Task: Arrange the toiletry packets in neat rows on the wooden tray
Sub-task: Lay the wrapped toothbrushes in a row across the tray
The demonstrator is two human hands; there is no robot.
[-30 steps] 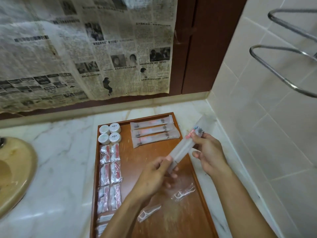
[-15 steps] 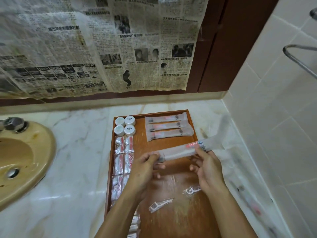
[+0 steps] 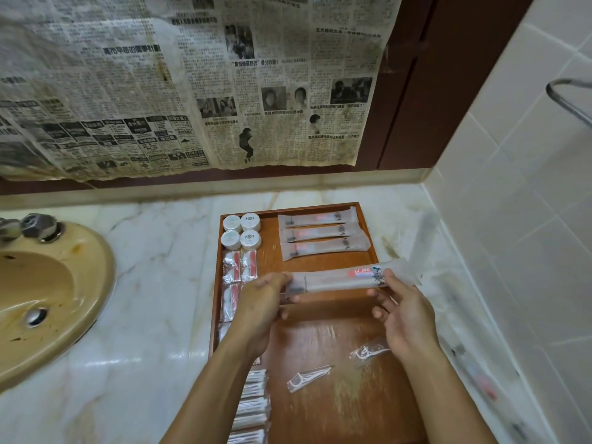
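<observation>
A wooden tray (image 3: 323, 408) lies on the marble counter. Both hands hold one long frosted toothbrush packet (image 3: 336, 280) level above the tray's middle. My left hand (image 3: 259, 302) pinches its left end and my right hand (image 3: 407, 312) pinches its right end. Three like packets (image 3: 320, 235) lie in a row at the tray's far right. Several small round white tubs (image 3: 242, 230) sit at the far left, with a column of small red-and-white sachets (image 3: 238, 267) below them. Two floss-pick packets (image 3: 307, 378) lie loose near the front.
A beige sink (image 3: 48, 296) with a metal tap sits to the left. Old newspaper (image 3: 192, 84) hangs on the wall behind. A tiled wall (image 3: 519, 219) rises close on the right, with a metal rail (image 3: 567, 97) on it. White wrapped sticks (image 3: 253, 405) lie at the tray's front left.
The packet was tilted up to the right; both hands have turned it level and brought it lower, closer to the three lying packets. The view has shifted left, showing more sink.
</observation>
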